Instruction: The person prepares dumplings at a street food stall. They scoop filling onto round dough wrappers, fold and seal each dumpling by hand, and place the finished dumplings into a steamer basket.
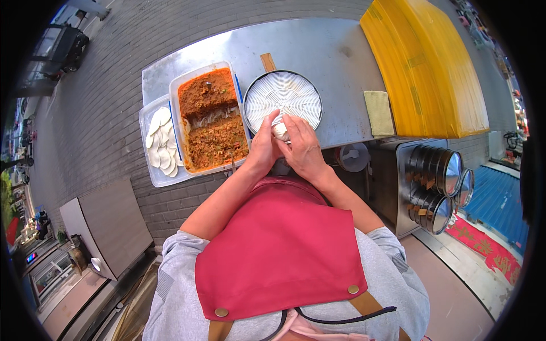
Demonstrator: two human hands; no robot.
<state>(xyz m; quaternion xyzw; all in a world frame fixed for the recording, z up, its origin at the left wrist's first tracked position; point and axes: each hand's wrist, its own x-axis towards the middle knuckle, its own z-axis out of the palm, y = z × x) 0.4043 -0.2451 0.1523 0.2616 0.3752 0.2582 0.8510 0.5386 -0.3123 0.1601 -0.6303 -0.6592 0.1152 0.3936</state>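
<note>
Between my two hands is a small pleated dough bun (281,132), gathered near its top. My left hand (263,143) cups it from the left, while the fingers and thumb of my right hand (302,143) press on it from the right. Just beyond them lies a round steamer tray with a white woven mat (283,96), its wooden handle (268,62) pointing away from me. To the left, a plastic tub (174,100) holds reddish-brown minced filling (209,91) above and a browner filling (217,145) below. Flat round dough wrappers (164,140) overlap in a shallow plastic tray (160,181) farther left.
All this stands on a metal table (337,55). At its right are a folded cloth (379,113) and a large yellow wrapped box (420,68). A bucket (353,157) sits below the table edge. Stacked round steamer pans (435,170) stand at the right on a metal surface.
</note>
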